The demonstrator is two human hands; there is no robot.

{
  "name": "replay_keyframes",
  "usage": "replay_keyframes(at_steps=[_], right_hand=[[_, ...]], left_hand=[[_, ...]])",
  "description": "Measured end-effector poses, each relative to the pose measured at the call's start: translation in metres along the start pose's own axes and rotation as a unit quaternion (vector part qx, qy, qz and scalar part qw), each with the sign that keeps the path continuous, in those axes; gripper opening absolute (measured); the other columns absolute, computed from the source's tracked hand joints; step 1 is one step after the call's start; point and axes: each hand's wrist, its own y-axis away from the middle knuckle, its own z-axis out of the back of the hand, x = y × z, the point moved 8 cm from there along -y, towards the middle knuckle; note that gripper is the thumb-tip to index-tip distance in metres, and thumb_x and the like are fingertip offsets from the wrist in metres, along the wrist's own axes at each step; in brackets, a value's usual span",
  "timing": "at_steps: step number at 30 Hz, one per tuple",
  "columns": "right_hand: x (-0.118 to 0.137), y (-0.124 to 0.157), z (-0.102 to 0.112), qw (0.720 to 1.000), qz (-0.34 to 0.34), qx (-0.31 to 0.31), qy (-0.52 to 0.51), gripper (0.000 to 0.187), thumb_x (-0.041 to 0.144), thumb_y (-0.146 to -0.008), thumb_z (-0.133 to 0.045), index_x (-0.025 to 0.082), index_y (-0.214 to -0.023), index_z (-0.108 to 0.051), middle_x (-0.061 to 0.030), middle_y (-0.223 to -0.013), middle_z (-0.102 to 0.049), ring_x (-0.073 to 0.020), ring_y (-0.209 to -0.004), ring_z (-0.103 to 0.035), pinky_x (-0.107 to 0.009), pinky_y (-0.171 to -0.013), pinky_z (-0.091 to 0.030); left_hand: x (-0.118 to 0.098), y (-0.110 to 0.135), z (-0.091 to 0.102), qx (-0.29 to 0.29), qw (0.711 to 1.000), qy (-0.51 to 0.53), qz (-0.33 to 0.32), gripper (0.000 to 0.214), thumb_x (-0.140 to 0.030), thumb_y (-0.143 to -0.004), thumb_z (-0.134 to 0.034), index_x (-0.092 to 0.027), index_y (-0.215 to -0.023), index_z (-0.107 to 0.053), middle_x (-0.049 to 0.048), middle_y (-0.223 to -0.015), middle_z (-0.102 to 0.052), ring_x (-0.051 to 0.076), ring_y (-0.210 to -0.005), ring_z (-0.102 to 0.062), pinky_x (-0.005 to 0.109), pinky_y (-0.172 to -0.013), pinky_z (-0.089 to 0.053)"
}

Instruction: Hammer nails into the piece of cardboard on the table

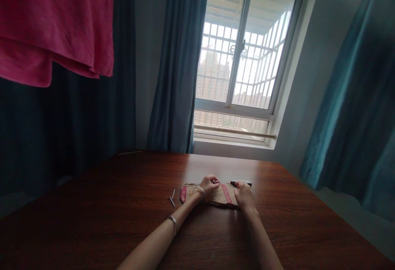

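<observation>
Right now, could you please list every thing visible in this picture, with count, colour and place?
polished wooden table: one, reddish brown, foreground
flat woven fabric piece: one, beige with pink stripes, table centre
thin metal pins: two, silver, on table left of fabric
slim dark object: one, black, at fabric's far right corner, kind unclear
hanging cloth: one, pink, upper left
barred window: one, white frame, centre
long curtains: two, blue, beside window
left hand: one, on fabric, silver bracelet on wrist
right hand: one, on fabric's right end
</observation>
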Motion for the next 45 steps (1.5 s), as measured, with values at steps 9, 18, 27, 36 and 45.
replay_keyframes(at_steps=[9, 18, 27, 36, 45], right_hand=[[-0.052, 0.108, 0.038, 0.969, -0.071, -0.008, 0.235, 0.039, 0.025, -0.084, -0.036, 0.006, -0.114, -0.051, -0.0177, -0.088, -0.058, -0.0258, -0.079, -0.060, -0.032, -0.066, -0.046], [-0.043, 0.120, 0.022, 0.974, -0.064, 0.019, 0.219, 0.037, 0.020, -0.086, -0.029, 0.005, -0.111, -0.051, -0.0175, -0.084, -0.061, -0.0277, -0.074, -0.063, -0.035, -0.061, -0.047], [-0.059, 0.115, 0.037, 0.923, -0.134, 0.007, -0.360, 0.039, 0.042, -0.072, -0.053, 0.014, -0.099, -0.057, -0.0035, -0.064, -0.061, -0.0173, -0.057, -0.059, -0.022, -0.047, -0.043], [-0.009, 0.135, 0.041, 0.739, -0.214, 0.169, -0.616, 0.041, 0.046, -0.060, -0.066, 0.017, -0.087, -0.053, 0.0065, -0.052, -0.046, 0.0014, -0.027, -0.024, -0.010, -0.025, -0.013], [0.001, 0.134, 0.023, 0.737, -0.210, 0.193, -0.612, 0.043, 0.051, -0.059, -0.065, 0.018, -0.079, -0.048, 0.0075, -0.053, -0.044, 0.0017, -0.028, -0.024, -0.010, -0.025, -0.011]], left_hand=[[0.003, -0.002, -0.002, 0.000, 1.000, 0.005, -0.011, 0.018, -0.021, -0.061, -0.055, -0.011, -0.073, -0.065, 0.0044, -0.073, -0.065, 0.014, -0.069, -0.058, 0.022, -0.062, -0.044], [0.004, -0.001, -0.002, -0.003, 1.000, 0.008, -0.012, 0.019, -0.023, -0.061, -0.056, -0.011, -0.073, -0.065, 0.0048, -0.072, -0.065, 0.015, -0.069, -0.059, 0.022, -0.063, -0.045], [0.003, 0.000, -0.002, 0.000, 1.000, -0.004, -0.003, 0.021, -0.022, -0.061, -0.055, -0.011, -0.075, -0.066, 0.0051, -0.074, -0.066, 0.016, -0.071, -0.059, 0.023, -0.063, -0.045], [0.004, 0.000, -0.003, 0.002, 1.000, -0.006, -0.005, 0.020, -0.024, -0.062, -0.056, -0.011, -0.074, -0.066, 0.0044, -0.074, -0.066, 0.015, -0.071, -0.059, 0.023, -0.064, -0.044], [0.008, -0.001, -0.004, -0.010, 1.000, -0.006, 0.003, 0.023, -0.027, -0.063, -0.058, -0.011, -0.077, -0.066, 0.0052, -0.074, -0.066, 0.016, -0.070, -0.059, 0.023, -0.063, -0.044]])
